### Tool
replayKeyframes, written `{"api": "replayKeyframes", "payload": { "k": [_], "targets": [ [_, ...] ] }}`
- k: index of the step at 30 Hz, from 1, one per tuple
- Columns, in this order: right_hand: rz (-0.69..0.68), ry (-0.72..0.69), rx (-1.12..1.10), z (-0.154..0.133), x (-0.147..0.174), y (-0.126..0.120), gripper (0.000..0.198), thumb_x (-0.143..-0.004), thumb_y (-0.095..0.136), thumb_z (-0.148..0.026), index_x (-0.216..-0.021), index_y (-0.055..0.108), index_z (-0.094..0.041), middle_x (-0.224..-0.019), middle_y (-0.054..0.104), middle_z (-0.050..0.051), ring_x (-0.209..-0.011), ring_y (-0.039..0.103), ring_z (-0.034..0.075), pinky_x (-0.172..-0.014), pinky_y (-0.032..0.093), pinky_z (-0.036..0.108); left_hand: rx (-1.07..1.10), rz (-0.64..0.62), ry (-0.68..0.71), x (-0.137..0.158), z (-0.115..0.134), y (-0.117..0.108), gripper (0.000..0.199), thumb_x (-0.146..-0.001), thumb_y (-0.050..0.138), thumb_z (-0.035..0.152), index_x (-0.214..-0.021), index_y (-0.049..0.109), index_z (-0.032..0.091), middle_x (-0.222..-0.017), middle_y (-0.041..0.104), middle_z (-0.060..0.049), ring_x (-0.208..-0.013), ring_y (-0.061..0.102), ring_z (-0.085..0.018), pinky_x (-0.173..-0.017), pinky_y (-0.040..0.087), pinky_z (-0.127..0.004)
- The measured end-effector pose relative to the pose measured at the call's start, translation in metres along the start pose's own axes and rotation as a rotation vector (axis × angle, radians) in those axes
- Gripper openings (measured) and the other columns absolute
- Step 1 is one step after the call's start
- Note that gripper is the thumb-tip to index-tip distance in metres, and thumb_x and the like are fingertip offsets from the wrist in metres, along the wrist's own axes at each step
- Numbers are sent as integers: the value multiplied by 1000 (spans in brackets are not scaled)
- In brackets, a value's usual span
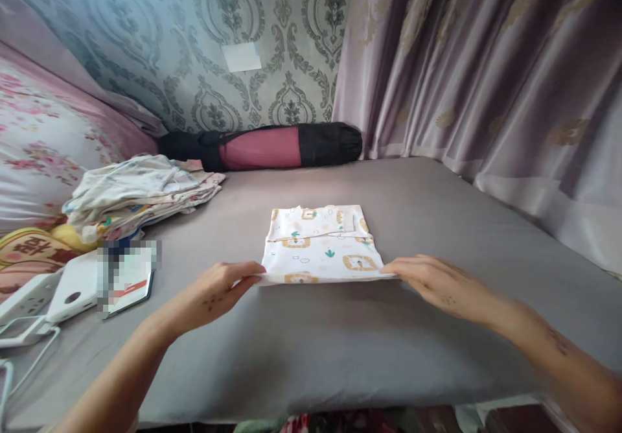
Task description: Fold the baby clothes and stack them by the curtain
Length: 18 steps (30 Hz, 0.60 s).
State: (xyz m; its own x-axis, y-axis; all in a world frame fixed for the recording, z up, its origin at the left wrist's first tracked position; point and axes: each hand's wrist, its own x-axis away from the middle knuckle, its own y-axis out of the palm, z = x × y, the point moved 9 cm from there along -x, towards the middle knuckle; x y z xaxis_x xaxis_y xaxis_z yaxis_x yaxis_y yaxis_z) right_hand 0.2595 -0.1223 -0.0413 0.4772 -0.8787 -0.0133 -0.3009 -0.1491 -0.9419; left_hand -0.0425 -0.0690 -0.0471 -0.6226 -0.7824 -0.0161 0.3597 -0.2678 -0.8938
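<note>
A white garment [330, 255] printed with tan lions and green leaves lies folded on the grey bed sheet [311, 349]. Its far part is folded over in a flap. My left hand [228, 285] pinches the near left corner between thumb and fingers. At the near right corner, my right hand [427, 279] grips the same edge in a pinch. Between my hands the near edge is drawn straight and looks slightly raised from the sheet.
To the left is a pile of clothes [146, 190], beside a flowered pillow [43, 135]. Nearer lie a white box [78, 287], a power strip [26, 300] with cables and a partly blurred flat item [129, 284]. A black-and-pink roll [262, 148] rests by the wall; curtains [461, 70] hang right.
</note>
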Motion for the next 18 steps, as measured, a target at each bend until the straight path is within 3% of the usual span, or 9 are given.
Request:
{"api": "replayKeyframes", "payload": {
  "k": [5,8,14,18],
  "targets": [
    [144,290,-36,45,-32,-5,32,-96,36,-37,-90,65,-25,-82,70,1,-74,62,18,-63,40,25,81,191,-278,-38,-48,-2,33,-88,45,47,-89,64,20,-68,63,1,-63,57,-15,-58,41,-23],
    [213,430,-24,71,-55,0,30,-92,41,-39,-82,63,-22,-75,67,1,-67,58,16,-59,35,24,54,321,-391,-63,-68,-1,28,-85,48,43,-89,63,19,-70,63,0,-66,58,-16,-60,40,-25],
    [224,606,55,105,-99,13,28,-93,38,-26,-99,64,-18,-96,70,9,-82,62,19,-63,36,26,-103,378,-577,-104,-87,12,25,-91,37,26,-107,56,21,-97,69,-8,-91,63,-23,-69,43,-29],
    [257,678,121,111,-119,13,33,-95,33,-21,-117,57,-15,-107,67,15,-95,64,24,-70,41,29,-161,399,-602,-123,-88,14,28,-95,30,26,-114,49,20,-102,67,-12,-92,64,-26,-70,45,-32]
  ]
}}
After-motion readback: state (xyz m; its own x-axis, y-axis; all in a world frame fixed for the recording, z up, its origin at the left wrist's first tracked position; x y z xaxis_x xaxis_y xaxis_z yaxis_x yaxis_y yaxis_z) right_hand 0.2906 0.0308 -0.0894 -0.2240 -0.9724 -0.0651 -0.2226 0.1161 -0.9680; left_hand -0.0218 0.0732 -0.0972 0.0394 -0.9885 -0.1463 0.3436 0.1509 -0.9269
